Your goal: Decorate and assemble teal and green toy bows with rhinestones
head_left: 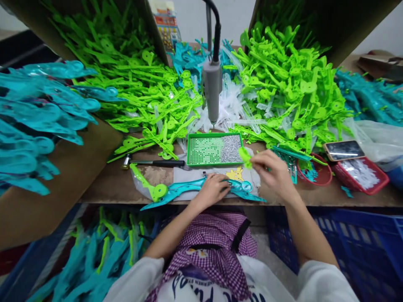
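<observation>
A long teal plastic toy-bow-shaped piece (179,190) lies across a grey cloth (185,174) at the table's front edge. My left hand (214,189) is on the middle of it, fingers curled over and gripping it. A bright green plastic arm with a round end (160,191) meets the piece's left end. My right hand (273,171) pinches a small bright green plastic part (244,157), held up above the right end of the teal piece and apart from it. Just behind is a green tray (204,162) with small silvery metal pieces heaped in its right half.
A grey power screwdriver (211,90) hangs above the tray. Left of it lies a hammer (154,162). Green parts (292,88) pile up behind. At right are a red basket (325,178), a red bin (378,186) and a phone (344,150). Teal pieces (40,105) are stacked at left.
</observation>
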{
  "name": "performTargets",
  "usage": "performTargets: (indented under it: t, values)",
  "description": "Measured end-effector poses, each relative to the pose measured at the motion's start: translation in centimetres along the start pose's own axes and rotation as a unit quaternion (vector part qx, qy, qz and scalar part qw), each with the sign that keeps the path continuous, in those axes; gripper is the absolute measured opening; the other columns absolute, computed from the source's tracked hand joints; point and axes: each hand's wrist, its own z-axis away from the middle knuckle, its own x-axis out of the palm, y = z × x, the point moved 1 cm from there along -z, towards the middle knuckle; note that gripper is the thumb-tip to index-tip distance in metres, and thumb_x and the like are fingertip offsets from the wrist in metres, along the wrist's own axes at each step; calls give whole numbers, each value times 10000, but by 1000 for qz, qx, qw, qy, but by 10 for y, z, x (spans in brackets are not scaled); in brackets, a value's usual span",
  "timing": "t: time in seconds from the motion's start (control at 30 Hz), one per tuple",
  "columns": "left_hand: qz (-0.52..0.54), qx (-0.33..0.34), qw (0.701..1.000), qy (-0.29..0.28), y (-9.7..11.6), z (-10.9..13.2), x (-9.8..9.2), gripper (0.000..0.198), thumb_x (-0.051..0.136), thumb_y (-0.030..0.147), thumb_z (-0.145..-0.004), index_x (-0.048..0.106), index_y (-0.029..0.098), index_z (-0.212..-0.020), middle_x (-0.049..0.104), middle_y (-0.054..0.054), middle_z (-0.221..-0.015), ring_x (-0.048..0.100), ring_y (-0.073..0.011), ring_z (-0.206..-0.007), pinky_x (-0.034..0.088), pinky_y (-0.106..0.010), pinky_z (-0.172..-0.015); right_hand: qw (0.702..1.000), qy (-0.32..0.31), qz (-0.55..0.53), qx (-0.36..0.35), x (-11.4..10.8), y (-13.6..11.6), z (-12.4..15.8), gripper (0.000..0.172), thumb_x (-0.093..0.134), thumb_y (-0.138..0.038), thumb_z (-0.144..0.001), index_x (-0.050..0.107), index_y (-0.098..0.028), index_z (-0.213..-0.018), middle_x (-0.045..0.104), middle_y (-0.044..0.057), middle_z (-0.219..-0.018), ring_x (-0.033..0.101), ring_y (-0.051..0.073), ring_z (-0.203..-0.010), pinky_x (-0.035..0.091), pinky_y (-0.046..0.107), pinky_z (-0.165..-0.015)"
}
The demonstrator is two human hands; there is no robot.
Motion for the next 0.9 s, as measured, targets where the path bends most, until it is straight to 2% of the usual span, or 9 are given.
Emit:
performTargets:
  t: [0.1,0.17,0.3,0.4,0.53,0.67,0.77,0.83,0.9]
  values:
    - [-16,-13,999,-28,-7,8,-2,163,564,275,-916,707,197,-901,674,-71,-1118,595,-212,-1050,315,-422,-933,990,-128,23,-53,10,16,31,270,429,-281,-953,667,-250,-1075,641,82,-1021,634,181,-914,524,306,-786]
    - [-15,-15,1000,-14,-13,18,-5,161,571,278,-916,712,205,-891,680,-71,-1120,596,-211,-1067,282,-437,-958,986,-152,44,-45,17,34,51,301,389,-252,-963,649,-233,-1115,640,102,-1063,648,189,-932,538,316,-803]
    - [6,-28,993,111,-13,40,-19,133,601,265,-898,728,227,-882,671,-84,-1167,614,-213,-1059,299,-453,-983,979,-175,91,-39,29,59,76,318,368,-196,-955,631,-216,-1132,632,125,-1115,659,207,-952,550,338,-820]
    - [76,-47,976,197,-4,64,-43,103,634,273,-867,729,235,-861,679,-78,-1105,631,-206,-1012,424,-406,-925,974,-189,116,-55,37,64,78,327,362,-161,-947,620,-201,-1144,624,133,-1144,658,210,-972,550,342,-831]
    - [233,-105,934,248,3,114,-77,72,637,261,-847,700,229,-839,654,-67,-1060,643,-201,-958,532,-369,-840,963,-219,132,-79,45,66,75,342,364,-130,-932,623,-201,-1143,629,133,-1156,659,211,-968,554,342,-814]
    - [319,-196,880,293,2,146,-85,102,624,286,-851,669,206,-805,633,-62,-1044,653,-193,-910,548,-394,-853,965,-219,128,-71,48,67,73,340,377,-134,-928,622,-205,-1152,633,134,-1158,654,219,-975,552,361,-820]
    - [317,-211,883,276,8,137,-78,120,619,302,-858,656,195,-815,631,-61,-1020,655,-186,-890,557,-373,-832,963,-226,124,-76,48,67,71,342,373,-133,-930,623,-200,-1154,637,136,-1145,651,221,-963,550,365,-812]
    - [270,-188,907,262,15,118,-74,93,611,276,-869,656,200,-838,634,-53,-1000,651,-174,-880,555,-345,-814,962,-234,121,-78,46,66,69,344,378,-131,-928,624,-207,-1156,649,125,-1108,649,213,-939,547,358,-800]
    - [162,-153,939,261,24,93,-76,58,621,240,-865,670,209,-868,644,-47,-980,641,-169,-899,540,-328,-824,961,-236,119,-82,45,67,67,342,387,-131,-925,631,-216,-1150,661,115,-1070,645,212,-930,540,360,-800]
